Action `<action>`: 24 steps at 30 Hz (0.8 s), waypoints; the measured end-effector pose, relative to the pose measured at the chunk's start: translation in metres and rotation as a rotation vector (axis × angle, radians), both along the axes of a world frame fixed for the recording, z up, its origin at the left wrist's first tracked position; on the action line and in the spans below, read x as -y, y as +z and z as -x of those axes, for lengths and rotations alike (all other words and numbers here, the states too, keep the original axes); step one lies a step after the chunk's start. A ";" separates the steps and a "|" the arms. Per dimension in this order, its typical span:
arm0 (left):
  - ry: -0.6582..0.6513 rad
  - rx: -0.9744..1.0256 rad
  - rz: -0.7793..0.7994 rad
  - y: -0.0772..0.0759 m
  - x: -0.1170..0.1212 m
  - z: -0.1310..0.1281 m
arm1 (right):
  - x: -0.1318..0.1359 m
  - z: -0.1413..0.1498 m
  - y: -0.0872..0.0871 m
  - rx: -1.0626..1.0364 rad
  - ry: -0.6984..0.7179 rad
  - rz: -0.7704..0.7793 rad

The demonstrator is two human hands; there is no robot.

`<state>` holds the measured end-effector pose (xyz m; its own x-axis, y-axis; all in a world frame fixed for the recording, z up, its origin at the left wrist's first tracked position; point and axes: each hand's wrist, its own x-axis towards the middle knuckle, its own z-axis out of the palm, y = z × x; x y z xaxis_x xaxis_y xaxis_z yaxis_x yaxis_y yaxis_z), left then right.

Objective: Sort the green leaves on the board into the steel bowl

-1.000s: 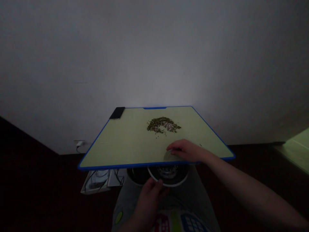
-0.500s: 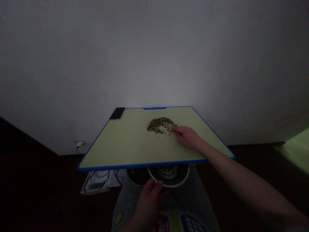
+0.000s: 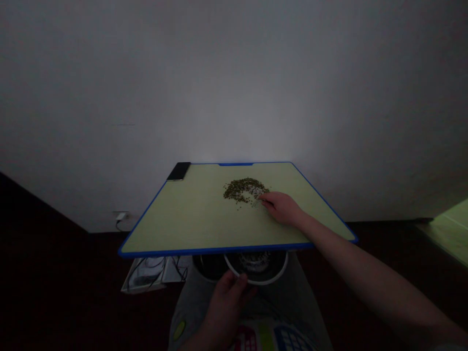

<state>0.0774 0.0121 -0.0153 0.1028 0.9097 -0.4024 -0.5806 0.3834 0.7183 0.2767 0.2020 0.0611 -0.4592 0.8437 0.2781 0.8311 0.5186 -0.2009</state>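
Note:
On the pale board table [image 3: 190, 219] lies a loose ring of small greenish-brown beans [image 3: 239, 186], with a thinner patch at its middle. My right hand [image 3: 281, 207] is at the near right edge of the beans, its fingers pinched on a thin tool, probably tweezers [image 3: 256, 203], too small and dim to make out fully. Below the table's near edge, my left hand [image 3: 228, 302] grips the pale rim of a bowl [image 3: 268, 282] at my lap. Whitish, speckled contents show in this bowl, partly hidden by the table.
A second dark bowl [image 3: 208, 268] stands to the left of the held one. A black phone [image 3: 179, 171] rests at the table's far left corner. Cables lie in a white box [image 3: 146, 275] on the floor. The wall [image 3: 234, 87] rises behind the table.
The thin tool in my right hand has shifted slightly left and down beside the beans. My left hand keeps its hold on the bowl rim.

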 end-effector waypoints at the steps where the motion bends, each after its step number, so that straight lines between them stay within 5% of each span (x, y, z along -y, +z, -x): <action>1: -0.003 -0.006 -0.001 0.000 0.000 0.000 | 0.001 0.001 0.000 0.008 -0.004 -0.004; 24: 0.009 -0.020 0.005 0.006 -0.001 -0.002 | 0.011 0.006 0.001 0.051 -0.155 -0.054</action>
<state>0.0789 0.0129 -0.0097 0.0868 0.9083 -0.4092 -0.5696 0.3823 0.7276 0.2712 0.1907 0.0621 -0.3397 0.8900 0.3041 0.9103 0.3924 -0.1315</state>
